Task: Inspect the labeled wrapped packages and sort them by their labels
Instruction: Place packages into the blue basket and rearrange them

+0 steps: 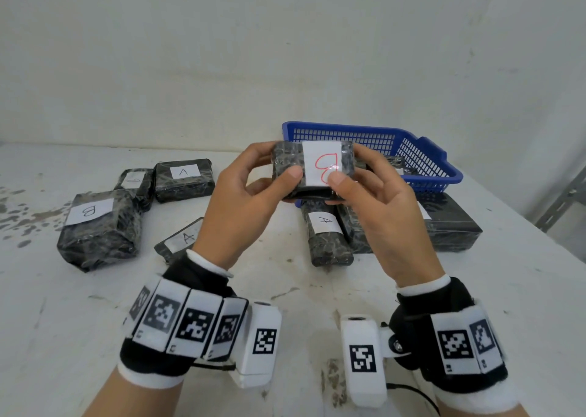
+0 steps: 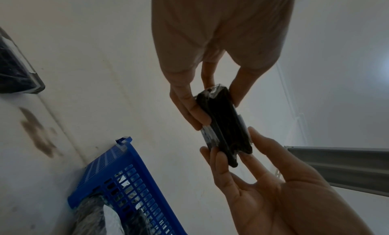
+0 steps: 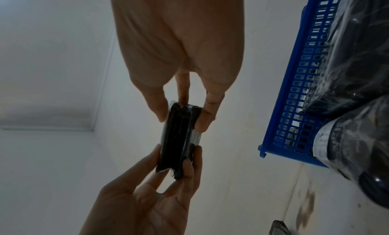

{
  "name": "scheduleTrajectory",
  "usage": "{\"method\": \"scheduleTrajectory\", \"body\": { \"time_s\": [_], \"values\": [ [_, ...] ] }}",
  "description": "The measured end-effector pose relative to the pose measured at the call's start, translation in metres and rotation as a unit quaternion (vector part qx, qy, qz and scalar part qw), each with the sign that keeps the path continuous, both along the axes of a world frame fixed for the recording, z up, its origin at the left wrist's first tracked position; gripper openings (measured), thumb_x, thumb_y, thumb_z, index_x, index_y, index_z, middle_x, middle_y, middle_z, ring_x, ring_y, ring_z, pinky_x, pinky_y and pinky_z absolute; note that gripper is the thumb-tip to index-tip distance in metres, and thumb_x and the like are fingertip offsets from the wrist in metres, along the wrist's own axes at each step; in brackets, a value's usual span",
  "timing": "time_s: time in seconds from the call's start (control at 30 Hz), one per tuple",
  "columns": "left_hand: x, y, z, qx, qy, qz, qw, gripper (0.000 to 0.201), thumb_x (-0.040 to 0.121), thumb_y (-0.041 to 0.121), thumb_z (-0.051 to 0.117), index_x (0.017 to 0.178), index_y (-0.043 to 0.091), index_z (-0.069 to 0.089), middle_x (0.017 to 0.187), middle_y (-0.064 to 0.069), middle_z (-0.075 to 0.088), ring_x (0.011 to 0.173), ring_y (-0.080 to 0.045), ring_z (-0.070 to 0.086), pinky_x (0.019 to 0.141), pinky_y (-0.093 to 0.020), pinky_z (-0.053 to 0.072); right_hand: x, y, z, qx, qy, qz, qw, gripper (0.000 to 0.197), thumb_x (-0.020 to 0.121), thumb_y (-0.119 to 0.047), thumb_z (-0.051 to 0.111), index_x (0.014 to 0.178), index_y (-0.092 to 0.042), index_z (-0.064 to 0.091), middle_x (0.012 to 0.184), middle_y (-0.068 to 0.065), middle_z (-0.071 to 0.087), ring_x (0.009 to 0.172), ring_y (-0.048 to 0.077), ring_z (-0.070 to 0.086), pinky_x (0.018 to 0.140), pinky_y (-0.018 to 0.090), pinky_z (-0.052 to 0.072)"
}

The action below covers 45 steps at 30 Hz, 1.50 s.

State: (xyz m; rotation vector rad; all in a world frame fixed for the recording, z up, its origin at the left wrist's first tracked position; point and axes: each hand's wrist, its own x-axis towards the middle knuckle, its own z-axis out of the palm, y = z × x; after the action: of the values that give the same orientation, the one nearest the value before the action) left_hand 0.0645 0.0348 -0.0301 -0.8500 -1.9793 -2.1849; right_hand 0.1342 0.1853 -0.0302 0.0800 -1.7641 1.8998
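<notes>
Both hands hold one small black wrapped package (image 1: 285, 160) up above the table, its white label with a red "B" facing me. My left hand (image 1: 272, 169) pinches its left end, thumb on the front and fingers behind. On the right end my right hand (image 1: 352, 175) does the same, its thumb on the label's edge. The left wrist view shows the package (image 2: 223, 127) edge-on between the two sets of fingertips, as does the right wrist view (image 3: 179, 138). Behind the hands stands a blue mesh basket (image 1: 428, 160) with wrapped packages in it.
On the left of the white table (image 1: 301, 293) lie a big package labelled B (image 1: 95, 229), one labelled A (image 1: 184, 179), a small one (image 1: 134, 183) and another A (image 1: 180, 239) partly behind my left wrist. Below the basket lie an A package (image 1: 326, 236) and a large black one (image 1: 450, 223).
</notes>
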Motion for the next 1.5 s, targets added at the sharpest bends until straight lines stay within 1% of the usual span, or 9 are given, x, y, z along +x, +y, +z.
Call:
{"method": "scheduleTrajectory", "body": {
  "time_s": [0.23, 0.4, 0.63, 0.8, 0.9, 1.07, 1.23, 1.37, 1.5],
  "values": [
    [0.001, 0.0013, -0.0006, -0.006, 0.027, -0.008, 1.0, 0.021, 0.08, 0.031, 0.066, 0.1, 0.024, 0.065, 0.101, 0.004, 0.07, 0.101, -0.016, 0.064, 0.089, -0.039, 0.056, -0.0002, 0.0006, -0.0014, 0.013, -0.004, 0.005, 1.0, 0.038, 0.083, -0.017, 0.073, 0.12, -0.018, 0.061, 0.104, 0.005, 0.077, 0.088, 0.015, 0.072, 0.07, 0.024, 0.058],
    [0.002, 0.0023, -0.0014, 0.009, 0.018, -0.031, 0.999, 0.012, 0.083, 0.033, 0.067, 0.091, 0.023, 0.064, 0.082, 0.003, 0.07, 0.07, -0.01, 0.065, 0.071, -0.026, 0.055, -0.0007, 0.0009, -0.0024, 0.022, 0.0, -0.005, 1.0, 0.036, 0.076, -0.031, 0.072, 0.108, -0.017, 0.066, 0.093, 0.002, 0.077, 0.078, 0.014, 0.068, 0.062, 0.026, 0.056],
    [0.0022, 0.0046, -0.0009, 0.029, -0.003, -0.031, 0.999, 0.021, 0.083, 0.042, 0.069, 0.082, 0.022, 0.063, 0.08, -0.002, 0.069, 0.072, -0.014, 0.064, 0.067, -0.025, 0.052, -0.0036, 0.0017, -0.0058, 0.026, 0.004, -0.004, 1.0, 0.028, 0.078, -0.036, 0.068, 0.1, -0.017, 0.067, 0.083, 0.0, 0.074, 0.075, 0.01, 0.066, 0.056, 0.023, 0.053],
    [-0.0005, 0.003, -0.0022, 0.03, 0.003, -0.04, 0.999, 0.023, 0.079, 0.051, 0.067, 0.075, 0.029, 0.062, 0.071, 0.009, 0.065, 0.07, -0.01, 0.059, 0.068, -0.023, 0.048, -0.0034, 0.0004, -0.0058, 0.008, 0.006, 0.0, 1.0, 0.023, 0.081, -0.039, 0.063, 0.092, -0.019, 0.069, 0.082, 0.0, 0.072, 0.075, 0.014, 0.063, 0.054, 0.025, 0.051],
    [0.004, 0.0042, -0.0008, 0.024, 0.011, -0.04, 0.999, 0.022, 0.077, 0.041, 0.069, 0.079, 0.021, 0.06, 0.072, 0.012, 0.064, 0.066, -0.002, 0.06, 0.063, -0.014, 0.046, -0.0024, 0.0001, -0.0046, 0.016, 0.004, -0.003, 1.0, 0.025, 0.081, -0.039, 0.063, 0.094, -0.019, 0.068, 0.082, 0.0, 0.071, 0.075, 0.012, 0.063, 0.054, 0.024, 0.05],
    [0.0083, 0.0045, 0.0023, 0.017, 0.028, -0.04, 0.999, 0.024, 0.078, 0.039, 0.062, 0.089, 0.018, 0.06, 0.076, 0.012, 0.066, 0.068, 0.001, 0.061, 0.062, -0.011, 0.046, 0.0002, 0.0005, -0.0048, 0.049, 0.014, -0.006, 0.999, 0.023, 0.08, -0.035, 0.071, 0.099, -0.023, 0.067, 0.094, -0.001, 0.07, 0.082, 0.021, 0.063, 0.058, 0.026, 0.054],
    [0.004, 0.001, 0.0015, 0.023, 0.032, -0.037, 0.999, 0.043, 0.083, 0.033, 0.065, 0.122, 0.035, 0.048, 0.108, 0.005, 0.065, 0.085, -0.011, 0.069, 0.068, -0.024, 0.055, 0.001, 0.001, -0.0029, 0.003, 0.03, 0.018, 0.999, 0.055, 0.085, -0.03, 0.073, 0.135, -0.031, 0.05, 0.127, 0.007, 0.067, 0.107, 0.02, 0.07, 0.087, 0.036, 0.059],
    [0.0034, 0.0003, -0.0009, 0.011, 0.043, -0.044, 0.998, 0.047, 0.082, 0.024, 0.067, 0.125, 0.032, 0.051, 0.121, 0.012, 0.061, 0.113, -0.018, 0.063, 0.092, -0.041, 0.055, 0.0019, 0.0016, -0.0029, 0.009, 0.0, -0.006, 1.0, 0.053, 0.09, -0.014, 0.07, 0.139, -0.021, 0.051, 0.118, 0.0, 0.073, 0.098, 0.02, 0.074, 0.079, 0.037, 0.061],
    [0.0034, 0.0024, -0.0017, 0.016, 0.011, -0.042, 0.999, 0.042, 0.081, 0.022, 0.064, 0.122, 0.018, 0.057, 0.114, -0.001, 0.064, 0.103, -0.012, 0.065, 0.089, -0.035, 0.057, 0.0026, 0.0029, -0.0008, 0.016, 0.003, 0.0, 1.0, 0.046, 0.089, -0.01, 0.068, 0.134, -0.017, 0.057, 0.122, 0.004, 0.071, 0.101, 0.017, 0.073, 0.081, 0.028, 0.058]
  ]
}}
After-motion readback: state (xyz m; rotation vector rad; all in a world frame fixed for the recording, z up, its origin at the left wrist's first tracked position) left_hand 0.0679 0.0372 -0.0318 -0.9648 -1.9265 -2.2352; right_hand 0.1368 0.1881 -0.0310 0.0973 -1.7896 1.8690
